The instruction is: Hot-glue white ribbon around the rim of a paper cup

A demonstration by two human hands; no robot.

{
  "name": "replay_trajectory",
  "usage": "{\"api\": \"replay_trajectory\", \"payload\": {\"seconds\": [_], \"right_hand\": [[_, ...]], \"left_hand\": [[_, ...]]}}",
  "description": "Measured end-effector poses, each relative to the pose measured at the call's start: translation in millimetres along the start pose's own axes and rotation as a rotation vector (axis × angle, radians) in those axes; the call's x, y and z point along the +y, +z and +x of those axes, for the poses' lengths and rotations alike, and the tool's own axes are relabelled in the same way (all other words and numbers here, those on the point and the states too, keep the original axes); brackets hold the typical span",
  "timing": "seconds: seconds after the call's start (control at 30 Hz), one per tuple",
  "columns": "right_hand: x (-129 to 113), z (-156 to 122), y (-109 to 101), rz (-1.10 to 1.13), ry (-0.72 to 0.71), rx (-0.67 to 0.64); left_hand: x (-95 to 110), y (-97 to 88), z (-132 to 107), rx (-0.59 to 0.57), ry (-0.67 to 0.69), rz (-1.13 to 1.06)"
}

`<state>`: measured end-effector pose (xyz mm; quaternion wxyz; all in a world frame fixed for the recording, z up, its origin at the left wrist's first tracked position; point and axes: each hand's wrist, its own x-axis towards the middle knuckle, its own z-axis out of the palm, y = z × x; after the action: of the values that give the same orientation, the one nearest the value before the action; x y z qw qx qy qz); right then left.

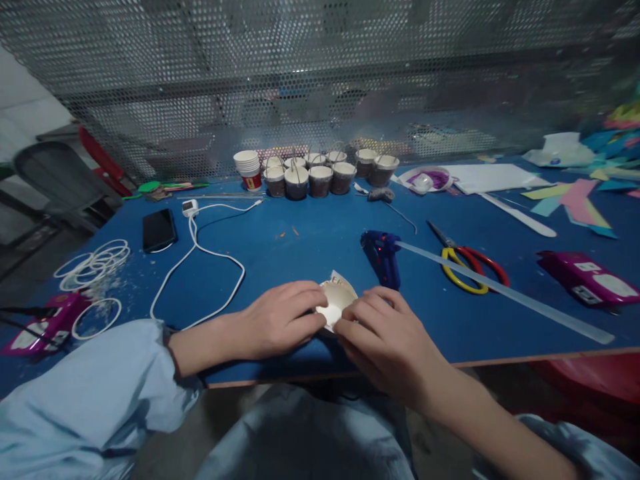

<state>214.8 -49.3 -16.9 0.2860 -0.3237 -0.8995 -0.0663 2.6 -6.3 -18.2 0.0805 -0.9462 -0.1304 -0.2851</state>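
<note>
Between my hands, close to the table's front edge, is a small paper cup (pixel 336 303) whose pale inside faces me. A printed flap of paper sticks up at its far rim. My left hand (pixel 285 317) has its fingers curled on the cup's left side. From the right, my right hand (pixel 383 327) grips the cup's rim with bent fingers. Part of the cup's outside is hidden by my fingers. Just beyond my right hand lies a blue glue gun (pixel 384 257) with a long translucent glue stick (pixel 520 297) running out to the right.
Several dark-coated cups (pixel 320 180) with thin handles stand at the back, beside a stack of paper cups (pixel 248 170). Scissors (pixel 465 263) and a purple pack (pixel 590 279) lie right. A phone (pixel 159 231), white cable (pixel 220 255) and white rings (pixel 95 263) lie left.
</note>
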Motion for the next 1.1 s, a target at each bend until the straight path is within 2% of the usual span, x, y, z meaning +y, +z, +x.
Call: {"api": "replay_trajectory", "payload": {"seconds": [0.17, 0.33, 0.43, 0.53, 0.7, 0.8, 0.9, 1.0, 1.1], "right_hand": [[2.4, -2.4, 5.7, -0.007, -0.022, 0.058], [14.1, -6.7, 8.9, -0.019, -0.11, 0.07], [21.5, -10.8, 10.8, -0.025, -0.182, 0.057], [25.4, -16.1, 13.9, -0.02, -0.223, 0.057], [26.8, -25.7, 26.3, 0.179, -0.126, 0.144], [28.3, -30.9, 33.9, 0.283, -0.075, 0.185], [29.9, -34.0, 36.3, 0.255, -0.152, 0.177], [27.9, -34.2, 35.1, 0.154, -0.246, 0.203], [20.1, -33.0, 34.8, 0.084, -0.181, 0.285]], "left_hand": [[-5.3, 2.6, -5.8, -0.084, 0.09, -0.041], [-5.5, 5.5, -5.4, -0.118, 0.061, -0.048], [-4.7, 9.0, -6.4, -0.049, 0.037, -0.048], [-3.5, 14.2, -11.8, 0.019, 0.073, -0.043], [-1.6, 20.8, -21.9, 0.116, 0.025, -0.026], [-2.1, 22.8, -22.9, 0.156, 0.076, 0.002], [-1.2, 26.0, -19.3, 0.224, 0.124, 0.054], [3.4, 31.6, -14.3, 0.319, 0.014, 0.015], [9.2, 36.3, -11.7, 0.344, -0.12, -0.054]]}}
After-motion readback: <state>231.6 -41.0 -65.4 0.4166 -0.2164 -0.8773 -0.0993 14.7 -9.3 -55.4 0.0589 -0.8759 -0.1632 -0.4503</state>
